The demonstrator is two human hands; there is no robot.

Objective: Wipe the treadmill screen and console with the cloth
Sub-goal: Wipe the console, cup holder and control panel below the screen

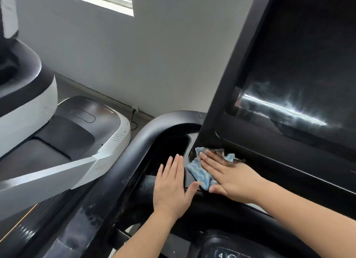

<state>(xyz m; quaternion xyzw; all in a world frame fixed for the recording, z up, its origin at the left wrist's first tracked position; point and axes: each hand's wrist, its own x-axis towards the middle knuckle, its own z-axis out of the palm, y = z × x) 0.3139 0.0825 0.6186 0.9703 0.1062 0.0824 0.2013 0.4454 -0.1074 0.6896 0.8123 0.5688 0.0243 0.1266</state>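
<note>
Below the screen (300,65), at its lower left corner, one blue-and-white cloth (200,175) lies bunched on the black console (269,161), and the right hand (229,178) presses it flat there with straight fingers, palm down; its grip is wide, nothing curled round the fabric. Just left of the cloth, the left hand (173,188) rests on the console's edge, also flat and wide, holding nothing, its thumb close to the cloth's near corner. Up across the screen a bright streak of reflected light shows smears, so that glass likely still needs attention, while the step in hand seems to be the console strip beneath it. Since the cloth is only pinned under a flat palm, a quick stroke could let it slide out or roll up, leaving bare skin to drag fingerprints over the glossy surface. It could also drop into the dark recess (169,147) left of the cloth if pushed that way. The bracing hand may itself leave marks. Count: one cloth, one screen, two hands, and one white neighbouring treadmill (81,126) far left of the screen.
</note>
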